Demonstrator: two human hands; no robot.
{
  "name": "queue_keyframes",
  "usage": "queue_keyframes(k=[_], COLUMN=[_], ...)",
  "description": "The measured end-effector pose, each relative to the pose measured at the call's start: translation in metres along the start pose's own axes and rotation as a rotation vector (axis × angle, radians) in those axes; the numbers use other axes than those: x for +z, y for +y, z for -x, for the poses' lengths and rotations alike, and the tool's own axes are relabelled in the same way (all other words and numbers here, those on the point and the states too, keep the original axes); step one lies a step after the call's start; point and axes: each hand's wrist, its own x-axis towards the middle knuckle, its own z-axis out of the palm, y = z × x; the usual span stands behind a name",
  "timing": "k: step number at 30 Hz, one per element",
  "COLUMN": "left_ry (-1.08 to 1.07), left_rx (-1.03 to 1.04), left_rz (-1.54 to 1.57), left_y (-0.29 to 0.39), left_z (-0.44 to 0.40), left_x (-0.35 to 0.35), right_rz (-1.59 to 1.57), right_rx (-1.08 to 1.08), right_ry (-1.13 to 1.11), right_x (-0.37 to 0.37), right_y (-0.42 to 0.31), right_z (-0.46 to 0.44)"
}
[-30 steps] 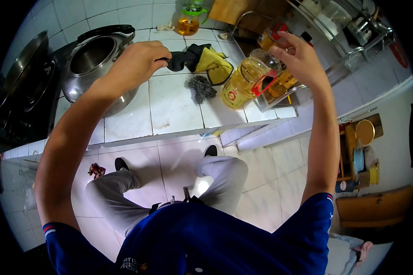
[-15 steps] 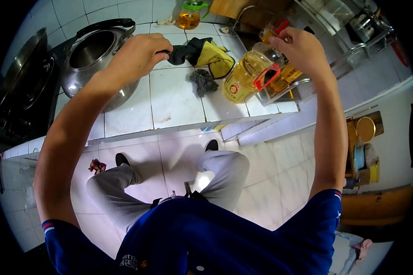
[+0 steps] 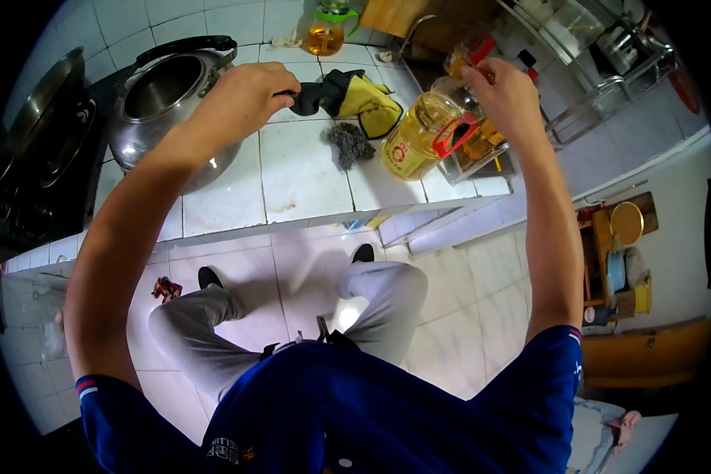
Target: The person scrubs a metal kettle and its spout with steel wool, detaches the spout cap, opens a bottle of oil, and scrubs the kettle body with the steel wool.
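Note:
My left hand (image 3: 253, 95) is closed on one end of a dark cloth (image 3: 316, 96), beside the steel kettle (image 3: 162, 95). The dark cloth meets a yellow and black cloth (image 3: 367, 103) lying on the tiled counter. My right hand (image 3: 498, 85) is closed at the top of a large oil bottle (image 3: 419, 130) with a red handle; what its fingers pinch is too small to make out. The bottle leans in view at the counter's right end. A grey steel-wool scrubber (image 3: 349, 145) lies between the cloths and the bottle.
A pan (image 3: 51, 95) and the dark stove (image 3: 35, 209) are at the left. At the back stands a jug of amber liquid with a green lid (image 3: 324, 38). Smaller bottles (image 3: 482, 144) and a metal rack (image 3: 588, 103) are at the right. A crumpled red thing (image 3: 166, 290) lies on the floor.
My right hand has shifted slightly, first up and right, then back left and down, beside the bottle top. My left hand has kept hold of the dark cloth, nearly still.

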Motion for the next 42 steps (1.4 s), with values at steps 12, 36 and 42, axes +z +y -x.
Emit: queue_keyframes(k=[12,36,42], left_ry=[0.003,-0.022,-0.058], left_rx=[-0.016,0.048,-0.177], left_rz=[0.039,-0.092,0.025], left_y=[-0.003,0.003,0.002], left_z=[0.004,0.009,0.007], left_x=[0.001,-0.007,-0.008], right_rz=[-0.794,-1.032,-1.048], right_rx=[0.458,0.653,0.652], right_ry=[-0.067,0.236,0.254], right_x=[0.038,0.160,0.212], right_y=[0.005,0.058,0.108], right_z=[0.061,-0.147,-0.184])
